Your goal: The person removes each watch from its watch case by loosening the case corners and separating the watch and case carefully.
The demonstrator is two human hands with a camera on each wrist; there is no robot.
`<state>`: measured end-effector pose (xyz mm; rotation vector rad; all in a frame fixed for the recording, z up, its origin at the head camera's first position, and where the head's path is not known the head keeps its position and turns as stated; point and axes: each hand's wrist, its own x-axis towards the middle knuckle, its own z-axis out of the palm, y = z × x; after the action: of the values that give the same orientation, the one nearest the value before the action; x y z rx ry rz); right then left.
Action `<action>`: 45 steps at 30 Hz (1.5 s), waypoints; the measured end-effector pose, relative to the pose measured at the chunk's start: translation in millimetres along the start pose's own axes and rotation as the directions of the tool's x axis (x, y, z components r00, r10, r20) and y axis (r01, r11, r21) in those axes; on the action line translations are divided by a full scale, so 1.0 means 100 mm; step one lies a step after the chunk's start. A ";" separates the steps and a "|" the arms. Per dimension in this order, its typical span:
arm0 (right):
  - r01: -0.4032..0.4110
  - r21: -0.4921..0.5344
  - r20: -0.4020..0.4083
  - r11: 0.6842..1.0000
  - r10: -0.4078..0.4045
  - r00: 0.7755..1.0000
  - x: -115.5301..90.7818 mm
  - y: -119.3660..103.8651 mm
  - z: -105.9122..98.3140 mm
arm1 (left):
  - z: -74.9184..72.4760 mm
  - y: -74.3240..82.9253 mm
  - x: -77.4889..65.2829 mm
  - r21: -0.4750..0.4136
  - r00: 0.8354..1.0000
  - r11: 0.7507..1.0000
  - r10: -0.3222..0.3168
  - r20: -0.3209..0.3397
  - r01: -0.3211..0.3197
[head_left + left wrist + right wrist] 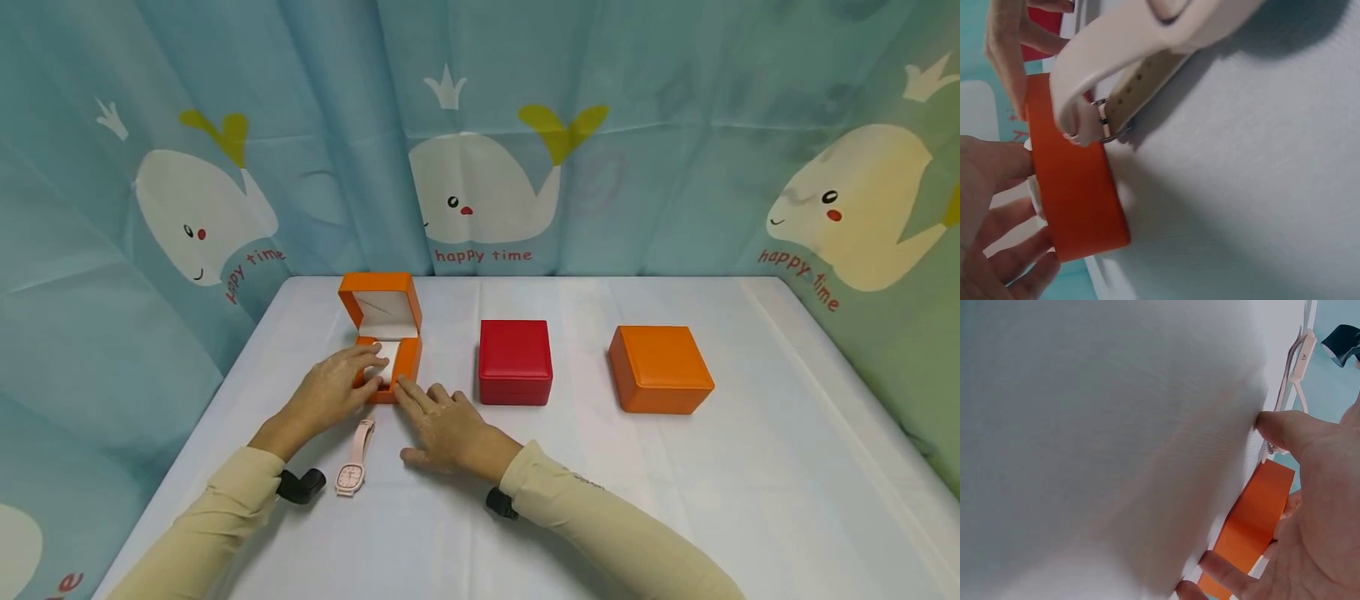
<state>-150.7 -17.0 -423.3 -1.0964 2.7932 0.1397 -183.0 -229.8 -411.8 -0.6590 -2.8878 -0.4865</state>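
Note:
An orange watch box [407, 360] stands with its lid raised at the table's left. Inside it sits a white watch cushion [388, 350]. My left hand [339, 385] reaches over the box's left side, its thumb and fingers bent at the cushion and seeming to pinch it; the fingertips are partly hidden in the left wrist view. The right hand [448, 429] has its fingers extended, with the index fingertip touching the box's front right corner and the thumb on the table. In front of the box lies a pale pink wristwatch [351, 475], its strap pointing toward the box.
A closed red box [514, 360] stands right of the open one. Farther right is a closed orange box [663, 367]. A white cloth covers the table [600, 500], and a blue whale-print curtain [337, 217] hangs around its back and sides.

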 end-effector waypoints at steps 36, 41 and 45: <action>-0.027 -0.030 0.014 0.999 0.027 1.000 -0.01 -0.05 0.00 | -0.04 0.06 0.01 0.039 0.999 0.999 -0.001 0.053 -0.001; -0.035 -0.030 0.019 0.999 0.035 0.999 -0.01 -0.04 -0.01 | -0.03 0.15 0.00 0.033 0.996 0.999 -0.022 0.087 0.019; -0.030 -0.026 0.020 0.999 0.030 0.999 0.01 -0.03 0.01 | -0.01 0.18 -0.06 0.015 0.991 0.999 -0.033 0.130 0.032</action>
<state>-148.8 -19.4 -424.7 -1.0531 2.7982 0.1890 -169.9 -216.9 -406.7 -0.6662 -3.0251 -0.4437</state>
